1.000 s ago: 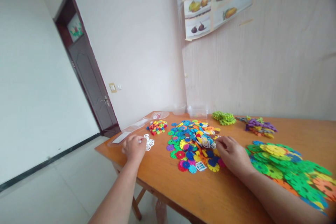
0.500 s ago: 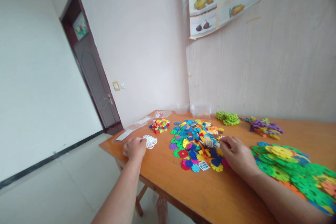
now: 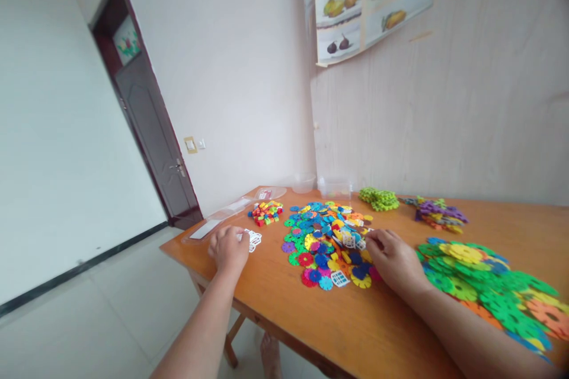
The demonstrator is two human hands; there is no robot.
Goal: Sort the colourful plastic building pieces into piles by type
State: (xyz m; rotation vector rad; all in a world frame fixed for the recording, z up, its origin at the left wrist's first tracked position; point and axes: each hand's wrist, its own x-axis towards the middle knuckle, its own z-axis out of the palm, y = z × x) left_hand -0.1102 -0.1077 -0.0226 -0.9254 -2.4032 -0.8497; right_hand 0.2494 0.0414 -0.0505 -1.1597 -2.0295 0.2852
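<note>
My left hand (image 3: pixel 230 247) is at the left side of the wooden table, fingers loosely bent and apart. Its fingertips reach a small group of white lattice window pieces (image 3: pixel 254 241) and partly cover them. My right hand (image 3: pixel 393 257) is at the right edge of a spread pile of colourful notched discs (image 3: pixel 320 243). Thumb and forefinger are pinched at a white window piece (image 3: pixel 360 244), mostly hidden by glare and the pile. Another white window piece (image 3: pixel 340 279) lies flat at the near edge of the discs.
Small building blocks (image 3: pixel 265 212) are heaped behind my left hand. Clear plastic containers (image 3: pixel 335 188) stand against the wall. Green pieces (image 3: pixel 379 198) and purple pieces (image 3: pixel 440 212) lie at the back right. Large notched discs (image 3: pixel 493 290) are piled beside my right forearm. The table's edge (image 3: pixel 267 323) runs in front.
My left hand has shifted over the white window pieces and covers more of them, its fingers looser. My right hand stays pinched by the disc pile. The view has turned slightly to the right.
</note>
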